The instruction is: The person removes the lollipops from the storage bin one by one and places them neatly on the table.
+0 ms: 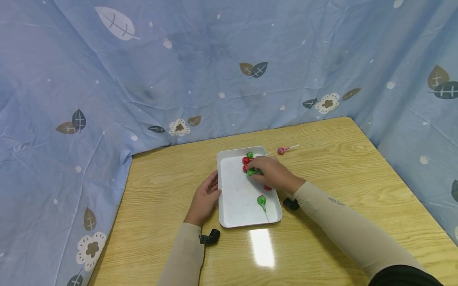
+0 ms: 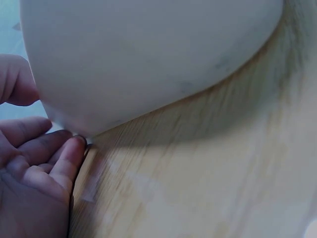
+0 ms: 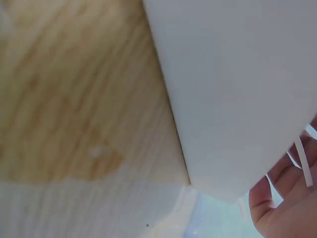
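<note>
A white tray point(image 1: 234, 202) lies on the table with wrapped lollipops in it. My left hand point(image 1: 204, 200) rests against its left outer wall, fingers and thumb at the side. Over the tray's right side, my right hand point(image 1: 272, 171) pinches a green lollipop point(image 1: 251, 172) between thumb and fingers. A white stick point(image 3: 303, 161) shows across that hand in the right wrist view. Beside the fingers are a red lollipop point(image 1: 245, 160) and another green lollipop point(image 1: 250, 155). One more red lollipop point(image 1: 267, 188) is partly hidden under the hand. Near the front lies a green lollipop point(image 1: 262, 201).
A pink lollipop point(image 1: 281, 151) lies on the wooden table point(image 1: 164, 182) beyond the tray's far right corner, stick pointing right. A blue patterned cloth point(image 1: 214, 79) hangs behind and beside the table. Both wrists wear black mounts.
</note>
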Tool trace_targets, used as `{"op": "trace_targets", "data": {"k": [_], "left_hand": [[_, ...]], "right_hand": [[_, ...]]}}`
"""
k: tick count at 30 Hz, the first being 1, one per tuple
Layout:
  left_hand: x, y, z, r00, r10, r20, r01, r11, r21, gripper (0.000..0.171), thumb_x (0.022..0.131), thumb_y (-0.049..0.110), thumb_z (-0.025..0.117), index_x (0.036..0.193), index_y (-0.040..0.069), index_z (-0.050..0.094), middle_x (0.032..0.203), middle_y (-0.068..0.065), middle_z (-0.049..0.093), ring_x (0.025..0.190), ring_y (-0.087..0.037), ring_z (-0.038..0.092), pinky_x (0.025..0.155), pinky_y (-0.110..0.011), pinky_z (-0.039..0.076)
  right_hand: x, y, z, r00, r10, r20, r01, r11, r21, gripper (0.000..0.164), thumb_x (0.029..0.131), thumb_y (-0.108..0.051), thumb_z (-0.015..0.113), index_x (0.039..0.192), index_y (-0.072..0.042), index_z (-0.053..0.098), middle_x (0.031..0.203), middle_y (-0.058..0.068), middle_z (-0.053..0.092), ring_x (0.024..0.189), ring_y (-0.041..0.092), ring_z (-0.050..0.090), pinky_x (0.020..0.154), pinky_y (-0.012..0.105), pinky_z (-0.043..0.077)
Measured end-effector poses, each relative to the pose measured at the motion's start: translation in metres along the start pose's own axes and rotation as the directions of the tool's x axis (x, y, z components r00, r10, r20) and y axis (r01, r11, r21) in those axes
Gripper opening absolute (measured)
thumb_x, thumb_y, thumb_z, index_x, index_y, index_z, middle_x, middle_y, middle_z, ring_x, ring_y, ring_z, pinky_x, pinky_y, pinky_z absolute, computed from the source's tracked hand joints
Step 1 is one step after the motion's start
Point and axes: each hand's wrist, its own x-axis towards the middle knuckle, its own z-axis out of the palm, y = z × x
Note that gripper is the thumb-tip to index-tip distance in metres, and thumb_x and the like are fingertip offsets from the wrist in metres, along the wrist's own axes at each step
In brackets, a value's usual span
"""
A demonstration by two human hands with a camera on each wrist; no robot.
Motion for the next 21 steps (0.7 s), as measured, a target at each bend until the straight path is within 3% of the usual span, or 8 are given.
{"op": "trace_targets", "data": {"k": [5,14,21], "left_hand": [[0.001,-0.001,0.0,1.0,0.006,0.002,-0.006,1.0,-0.001,0.066,0.105,-0.007,0.057,0.168,0.006,0.042,0.163,-0.013,0.05,0.145,-0.029,0.052,0.117,-0.04,0.046],[0.001,-0.001,-0.001,1.0,0.006,0.001,-0.006,1.0,0.006,0.066,0.105,-0.007,0.058,0.168,0.007,0.042,0.163,-0.012,0.05,0.145,-0.028,0.053,0.116,-0.037,0.046],[0.001,-0.001,-0.001,1.0,0.007,0.001,-0.007,1.0,0.01,0.066,0.105,-0.006,0.059,0.168,0.005,0.041,0.163,-0.013,0.05,0.145,-0.028,0.053,0.116,-0.035,0.046]], "right_hand": [[0.001,0.0,-0.006,1.0,0.008,-0.009,-0.008,0.999,0.039,0.027,0.096,-0.006,0.085,0.122,-0.006,0.079,0.12,0.004,0.073,0.111,0.022,0.067,0.095,0.044,0.058],[-0.001,0.001,-0.015,0.998,0.049,-0.028,-0.048,0.998,0.033,0.032,0.093,-0.004,0.086,0.124,-0.003,0.078,0.12,0.007,0.073,0.106,0.023,0.067,0.091,0.043,0.059],[-0.003,0.002,-0.023,0.996,0.085,-0.026,-0.082,0.992,0.096,0.033,0.095,-0.004,0.084,0.127,-0.002,0.077,0.122,0.008,0.072,0.098,0.023,0.065,0.085,0.042,0.058]]}}
